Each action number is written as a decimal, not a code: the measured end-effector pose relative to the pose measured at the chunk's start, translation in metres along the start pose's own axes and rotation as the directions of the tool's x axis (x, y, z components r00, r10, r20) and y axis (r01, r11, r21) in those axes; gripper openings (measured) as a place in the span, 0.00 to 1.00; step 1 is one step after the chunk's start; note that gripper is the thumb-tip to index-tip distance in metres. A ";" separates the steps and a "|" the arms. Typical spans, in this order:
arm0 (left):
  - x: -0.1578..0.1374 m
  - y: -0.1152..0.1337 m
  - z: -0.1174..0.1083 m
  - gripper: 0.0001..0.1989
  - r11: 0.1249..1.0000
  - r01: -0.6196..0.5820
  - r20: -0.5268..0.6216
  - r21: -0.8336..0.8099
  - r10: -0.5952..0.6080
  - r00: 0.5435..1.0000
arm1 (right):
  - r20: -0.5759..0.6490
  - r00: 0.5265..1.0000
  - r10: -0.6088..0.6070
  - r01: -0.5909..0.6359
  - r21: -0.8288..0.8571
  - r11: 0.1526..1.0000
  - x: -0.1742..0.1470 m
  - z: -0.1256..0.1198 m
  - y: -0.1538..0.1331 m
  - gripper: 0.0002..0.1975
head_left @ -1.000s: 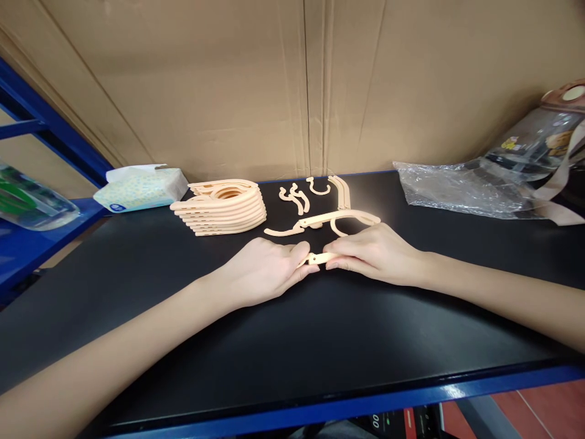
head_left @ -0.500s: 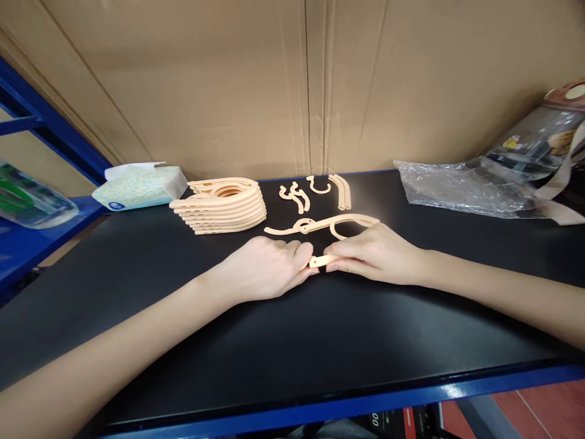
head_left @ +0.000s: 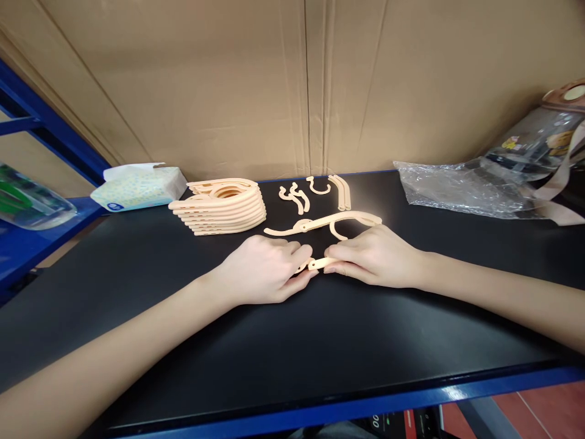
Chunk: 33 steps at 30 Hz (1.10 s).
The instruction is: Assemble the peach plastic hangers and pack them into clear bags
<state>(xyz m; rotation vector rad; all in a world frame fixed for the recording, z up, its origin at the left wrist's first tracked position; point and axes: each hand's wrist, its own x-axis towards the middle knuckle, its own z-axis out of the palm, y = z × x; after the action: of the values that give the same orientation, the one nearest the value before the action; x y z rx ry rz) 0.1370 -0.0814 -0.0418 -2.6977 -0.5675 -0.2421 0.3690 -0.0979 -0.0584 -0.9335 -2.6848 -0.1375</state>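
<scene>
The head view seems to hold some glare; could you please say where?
Head view: glints on the crinkled clear plastic bag; head view: a highlight on the blue metal table edge; head view: faint glow around the curved cream plastic hanger part.

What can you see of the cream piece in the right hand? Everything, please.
The cream piece is a narrow, plastic-looking strip with a rounded free end and a small dark hole near it. The right hand pinches it, hiding its other end. It runs roughly sideways over the black tabletop, its free end pointing toward the left hand, close to the cream part held there; whether they touch is unclear.
</scene>
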 end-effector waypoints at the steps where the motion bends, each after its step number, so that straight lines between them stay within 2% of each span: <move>1: 0.000 0.000 0.000 0.13 1.000 -0.003 -0.006 0.012 0.003 1.000 | -0.004 1.000 -0.003 0.003 -0.008 1.000 0.000 0.000 0.000 0.21; 10: 0.001 0.002 -0.001 0.13 1.000 -0.018 -0.015 0.022 0.018 1.000 | -0.006 1.000 -0.015 0.015 -0.057 0.998 0.000 0.000 -0.001 0.21; 15: 0.001 0.003 -0.001 0.13 1.000 -0.007 0.018 -0.010 0.007 1.000 | 0.003 1.000 -0.003 0.004 -0.073 0.997 0.000 0.000 -0.003 0.22; 33: 0.000 0.004 -0.001 0.13 1.000 0.003 0.035 -0.030 -0.002 0.999 | 0.013 1.000 -0.003 0.004 -0.055 0.998 0.000 0.000 -0.004 0.22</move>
<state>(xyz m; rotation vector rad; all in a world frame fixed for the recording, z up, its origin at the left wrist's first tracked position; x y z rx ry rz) 0.1391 -0.0850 -0.0426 -2.7350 -0.5816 -0.2066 0.3667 -0.1008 -0.0586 -0.9487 -2.7071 -0.2083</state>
